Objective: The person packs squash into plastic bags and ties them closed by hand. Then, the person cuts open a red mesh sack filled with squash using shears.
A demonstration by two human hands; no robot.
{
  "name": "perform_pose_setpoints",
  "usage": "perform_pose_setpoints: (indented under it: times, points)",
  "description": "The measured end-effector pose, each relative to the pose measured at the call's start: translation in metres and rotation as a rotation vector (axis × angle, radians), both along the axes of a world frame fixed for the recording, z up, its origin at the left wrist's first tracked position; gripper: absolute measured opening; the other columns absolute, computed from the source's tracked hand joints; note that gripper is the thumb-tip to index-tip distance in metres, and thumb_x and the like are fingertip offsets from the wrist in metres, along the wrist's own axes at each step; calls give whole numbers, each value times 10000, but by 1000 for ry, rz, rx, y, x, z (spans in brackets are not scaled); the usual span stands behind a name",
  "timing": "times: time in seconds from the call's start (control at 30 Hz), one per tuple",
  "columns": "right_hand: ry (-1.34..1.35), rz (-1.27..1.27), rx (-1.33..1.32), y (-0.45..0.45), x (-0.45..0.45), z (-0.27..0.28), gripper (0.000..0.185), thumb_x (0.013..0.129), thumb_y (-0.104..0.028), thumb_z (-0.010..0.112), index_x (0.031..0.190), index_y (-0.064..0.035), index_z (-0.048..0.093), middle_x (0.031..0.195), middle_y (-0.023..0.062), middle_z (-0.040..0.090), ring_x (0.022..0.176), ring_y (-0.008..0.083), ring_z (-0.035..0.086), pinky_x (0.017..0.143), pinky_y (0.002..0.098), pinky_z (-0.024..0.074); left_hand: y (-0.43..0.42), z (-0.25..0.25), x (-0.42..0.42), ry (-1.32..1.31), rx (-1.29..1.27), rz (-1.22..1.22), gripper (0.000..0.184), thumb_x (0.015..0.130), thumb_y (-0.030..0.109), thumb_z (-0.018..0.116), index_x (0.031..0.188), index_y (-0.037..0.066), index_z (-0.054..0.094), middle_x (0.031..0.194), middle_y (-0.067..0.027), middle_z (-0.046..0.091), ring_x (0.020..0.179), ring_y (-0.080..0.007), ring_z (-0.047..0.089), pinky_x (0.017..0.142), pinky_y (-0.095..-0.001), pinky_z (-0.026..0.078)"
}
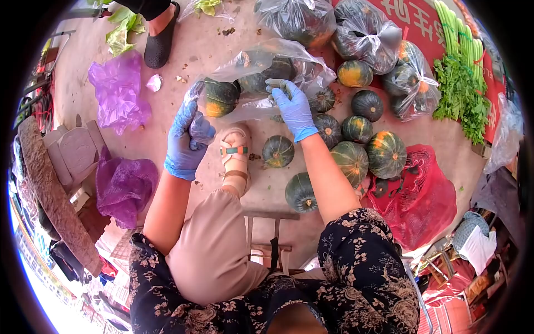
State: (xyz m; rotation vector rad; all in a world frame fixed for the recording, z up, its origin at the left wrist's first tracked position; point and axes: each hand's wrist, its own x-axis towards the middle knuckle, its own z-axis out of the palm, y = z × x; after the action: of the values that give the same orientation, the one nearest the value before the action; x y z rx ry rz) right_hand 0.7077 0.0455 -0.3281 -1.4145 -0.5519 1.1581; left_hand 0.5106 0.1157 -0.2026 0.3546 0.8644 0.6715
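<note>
A clear plastic bag (258, 113) is stretched between my two blue-gloved hands. My left hand (189, 136) is closed on its left edge, beside a dark green pumpkin with an orange patch (221, 98). My right hand (291, 108) pinches the bag's right side between bent fingers. More dark green pumpkin (275, 71) shows through the film behind. Whether each pumpkin lies inside the bag or behind it I cannot fully tell. Near my right wrist several loose pumpkins sit on the ground, among them a striped green one (350, 162) and an orange-blotched one (386, 154).
Bagged pumpkins (367, 36) are grouped at the back, by a red banner (423, 22) and celery (460, 72). A red mesh bag (417, 200) lies at right. Purple plastic (118, 92) and a purple mesh bag (125, 186) lie left. Another person's dark shoe (160, 42) stands at top.
</note>
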Motion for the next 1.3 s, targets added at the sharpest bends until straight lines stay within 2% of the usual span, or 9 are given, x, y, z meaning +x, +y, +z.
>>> perform_pose_setpoints:
  times: [0.17,0.27,0.4,0.6,0.83,1.03,1.07,1.2,1.3]
  points:
    - [20,-17,0,-11,-3,3,219,837,-66,513,1038,-36,595,858,32,621,709,65,526,674,222,453,-1,-8,0,94,27,0,406,901,193,462,1289,96,396,496,58,300,393,-53,258,415,-210,223]
    - [58,-49,5,-15,8,1,330,870,-29,461,1200,-30,471,975,71,591,809,87,553,720,210,457,0,-11,2,126,15,25,397,899,178,469,1278,82,403,496,61,284,397,-54,253,428,-212,231]
    - [39,-104,-16,-17,18,6,463,862,-15,462,1307,-60,343,962,78,585,772,88,551,686,192,454,1,-7,9,130,48,-16,408,885,185,481,1275,86,413,507,60,275,400,-56,243,399,-210,211]
    - [105,43,-4,-16,7,12,366,863,-28,473,1228,-38,451,951,72,591,770,90,550,714,220,466,-5,-16,18,152,20,-54,389,886,186,482,1263,102,434,519,58,276,411,-57,252,405,-212,215]
    - [76,-5,-32,-27,8,6,257,880,-44,448,1120,-2,527,937,67,609,789,95,561,745,229,470,-5,-21,18,160,43,-89,366,884,189,472,1241,109,462,523,62,293,413,-59,269,409,-214,231]
    - [95,47,-97,-48,24,-3,169,879,-60,456,960,7,588,875,41,619,731,99,566,677,245,473,-7,-31,16,239,-34,-2,405,863,182,492,1258,103,451,528,63,304,423,-47,282,407,-199,224]
    - [-259,172,-151,-56,27,-9,161,850,-115,509,934,-10,598,839,65,631,678,140,586,632,277,469,-7,-30,17,218,15,-23,417,857,185,502,1262,99,448,533,65,305,429,-45,280,407,-196,218]
    - [-573,588,-243,-76,11,-11,274,748,-287,564,790,-18,546,762,159,593,750,350,564,697,416,456,-8,-27,18,169,-27,-15,89,874,157,496,900,76,523,520,46,325,405,-71,284,421,-236,232]
    - [-912,1116,-422,-86,-11,-1,469,709,-331,625,1092,-84,512,1136,147,506,1010,335,504,781,463,445,-11,-33,16,193,0,-37,406,862,173,499,1258,95,454,543,67,318,428,-45,279,401,-202,219]
